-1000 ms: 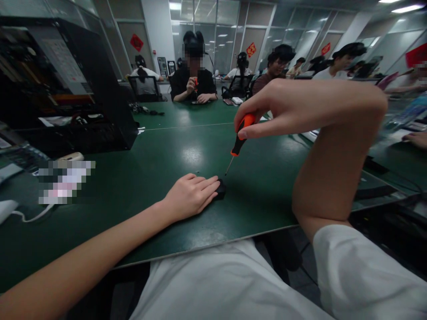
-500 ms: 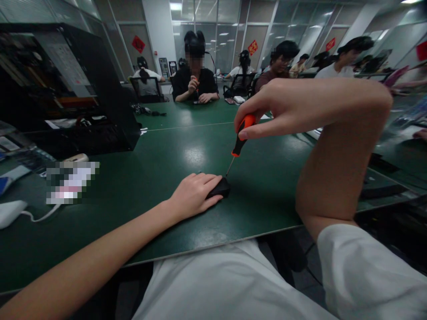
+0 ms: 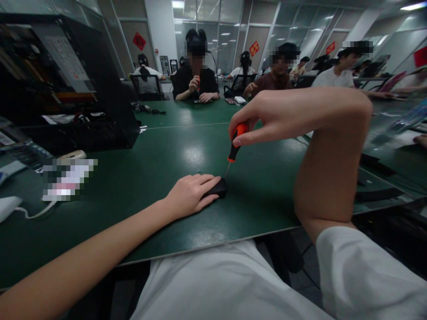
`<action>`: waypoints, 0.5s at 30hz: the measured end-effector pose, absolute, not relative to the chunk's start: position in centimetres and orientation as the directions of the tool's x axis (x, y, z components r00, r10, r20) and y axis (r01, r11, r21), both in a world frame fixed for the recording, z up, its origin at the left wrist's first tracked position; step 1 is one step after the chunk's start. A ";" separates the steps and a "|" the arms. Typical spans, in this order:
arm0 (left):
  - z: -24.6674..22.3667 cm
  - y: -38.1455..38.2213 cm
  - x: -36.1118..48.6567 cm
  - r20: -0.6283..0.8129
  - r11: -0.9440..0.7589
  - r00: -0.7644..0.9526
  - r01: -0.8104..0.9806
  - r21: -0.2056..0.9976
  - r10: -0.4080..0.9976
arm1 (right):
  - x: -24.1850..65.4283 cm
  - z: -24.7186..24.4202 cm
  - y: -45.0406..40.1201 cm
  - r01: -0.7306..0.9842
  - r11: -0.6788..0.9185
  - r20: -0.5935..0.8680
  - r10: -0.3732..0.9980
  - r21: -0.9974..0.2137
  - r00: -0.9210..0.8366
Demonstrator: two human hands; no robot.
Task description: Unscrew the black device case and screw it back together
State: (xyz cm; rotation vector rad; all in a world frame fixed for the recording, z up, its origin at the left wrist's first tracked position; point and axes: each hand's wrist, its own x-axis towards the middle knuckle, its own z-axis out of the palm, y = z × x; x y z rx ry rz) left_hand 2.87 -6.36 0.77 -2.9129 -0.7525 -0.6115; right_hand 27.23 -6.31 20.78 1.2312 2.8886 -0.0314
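Note:
On the green table lies a small black object [image 3: 220, 188], rounded like a computer mouse; its exact kind does not show. My left hand [image 3: 191, 194] grips it from the left, fingers over the top and thumb along the near side. A screwdriver [image 3: 234, 149] with an orange and black handle is in my right hand [image 3: 258, 118], pinched between thumb and fingers. Its thin shaft points down and slightly left, with the tip at the far right end of the black object. Whether the tip sits in a screw is too small to tell.
An open black computer case [image 3: 100, 84] stands at the left. Nearer me are a blurred-out card or phone [image 3: 68, 180] and a white device [image 3: 8, 208] with a cable. Across the green table [image 3: 160, 146] a person [image 3: 196, 82] holds another screwdriver; more people sit at the right.
My right hand and the screwdriver have shifted slightly left and down, the shaft now a little steeper. My left hand still holds the black object in place.

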 end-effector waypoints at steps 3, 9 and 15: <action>0.8 -6.3 3.0 0.410 -0.820 0.711 0.481 0.309 0.572 | 27.0 20.4 -5.6 0.719 0.694 -0.029 0.719 -0.011 -0.694; 1.7 -6.8 3.9 0.343 -0.631 0.549 0.510 0.585 0.762 | 26.1 20.3 -5.1 0.686 0.728 -0.040 0.685 -0.007 -0.728; 1.8 -6.7 3.9 0.298 -0.582 0.524 0.539 0.609 0.798 | 25.6 20.6 -5.5 0.636 0.771 -0.036 0.635 -0.025 -0.772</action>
